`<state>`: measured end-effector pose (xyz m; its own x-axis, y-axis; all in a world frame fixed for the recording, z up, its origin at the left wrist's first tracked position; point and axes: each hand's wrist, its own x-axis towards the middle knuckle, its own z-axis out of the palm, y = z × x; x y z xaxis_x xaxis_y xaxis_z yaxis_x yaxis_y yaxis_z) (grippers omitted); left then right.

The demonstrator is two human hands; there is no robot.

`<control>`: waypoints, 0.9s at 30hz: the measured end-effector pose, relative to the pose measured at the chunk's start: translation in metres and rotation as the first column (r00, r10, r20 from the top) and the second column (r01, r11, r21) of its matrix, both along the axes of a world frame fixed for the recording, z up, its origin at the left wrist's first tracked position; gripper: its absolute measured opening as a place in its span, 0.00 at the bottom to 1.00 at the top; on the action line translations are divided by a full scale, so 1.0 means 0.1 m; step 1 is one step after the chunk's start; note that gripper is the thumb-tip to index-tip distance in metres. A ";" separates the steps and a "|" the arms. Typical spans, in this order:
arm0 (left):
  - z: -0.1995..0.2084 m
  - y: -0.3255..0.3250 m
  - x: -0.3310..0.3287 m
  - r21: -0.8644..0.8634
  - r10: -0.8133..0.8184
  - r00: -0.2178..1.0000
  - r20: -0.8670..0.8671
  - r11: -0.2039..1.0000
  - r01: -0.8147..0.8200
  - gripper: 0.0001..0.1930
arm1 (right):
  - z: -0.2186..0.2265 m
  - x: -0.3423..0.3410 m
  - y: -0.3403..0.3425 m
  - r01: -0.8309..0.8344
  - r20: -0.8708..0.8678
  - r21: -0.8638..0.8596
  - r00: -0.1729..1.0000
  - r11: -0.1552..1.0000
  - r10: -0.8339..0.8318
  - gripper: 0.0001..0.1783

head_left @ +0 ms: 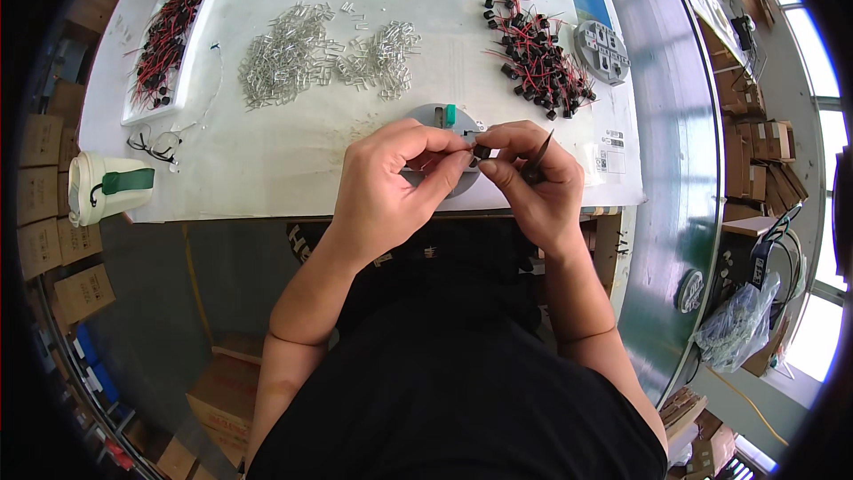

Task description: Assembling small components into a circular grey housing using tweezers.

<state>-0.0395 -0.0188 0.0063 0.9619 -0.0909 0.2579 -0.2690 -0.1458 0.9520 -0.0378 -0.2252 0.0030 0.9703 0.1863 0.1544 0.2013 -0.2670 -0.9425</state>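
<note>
My left hand (395, 182) is closed in a pinch at the table's front edge. Whatever sits between its fingertips is too small and hidden to make out. Meeting it, my right hand (542, 182) pinches a small black component (482, 152) between thumb and forefinger. A dark pointed tool (538, 163), apparently tweezers, is also tucked in the right hand, its tip rising past the fingers. Under both hands lies a round grey fixture (418, 113) with a green block (450, 114) on it, partly covered by the fingers.
Black components with red wires (542, 58) lie heaped at the right, and more fill a white tray (210, 9) at the left. Small clear pieces (289, 53) spread between. Other grey fixtures (604, 52) rest farther out. Glasses (160, 146) and a lidded cup (111, 188) stand left.
</note>
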 end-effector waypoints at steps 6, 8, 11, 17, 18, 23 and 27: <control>-0.09 0.14 0.06 0.316 -0.047 0.999 0.016 0.948 0.039 0.06 | -0.04 0.00 -0.03 -0.010 0.188 -0.197 0.981 0.980 0.048 0.15; -0.18 0.13 0.05 0.428 -0.039 0.992 0.117 0.904 -0.015 0.06 | -0.05 0.00 -0.04 -0.022 0.190 -0.246 0.979 0.969 0.070 0.16; -0.28 0.04 0.02 0.472 -0.002 0.985 0.171 0.878 -0.080 0.06 | -0.02 -0.02 0.00 0.032 0.189 -0.462 0.980 0.886 0.063 0.12; -0.37 -0.06 -0.02 0.468 0.063 0.966 0.251 0.866 -0.178 0.08 | 0.19 -0.08 0.16 0.111 0.230 -0.674 0.971 0.731 0.064 0.11; -0.39 -0.07 -0.02 0.462 0.064 0.956 0.286 0.865 -0.196 0.09 | 0.22 -0.08 0.19 0.113 0.227 -0.727 0.971 0.678 0.081 0.11; -0.51 -0.08 0.01 0.445 0.048 0.961 0.273 0.879 -0.171 0.10 | 0.12 -0.02 0.15 0.136 0.210 -0.697 0.977 0.704 0.020 0.09; -0.50 -0.08 0.02 0.440 0.046 0.959 0.280 0.882 -0.171 0.10 | 0.13 0.10 0.04 0.023 0.210 -0.660 0.965 0.751 0.156 0.07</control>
<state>-0.0370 -0.0266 -0.0436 0.8795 -0.1568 0.4493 -0.4487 -0.5877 0.6733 -0.0282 -0.2211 0.0162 0.9005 0.3900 0.1925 0.4338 -0.7737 -0.4618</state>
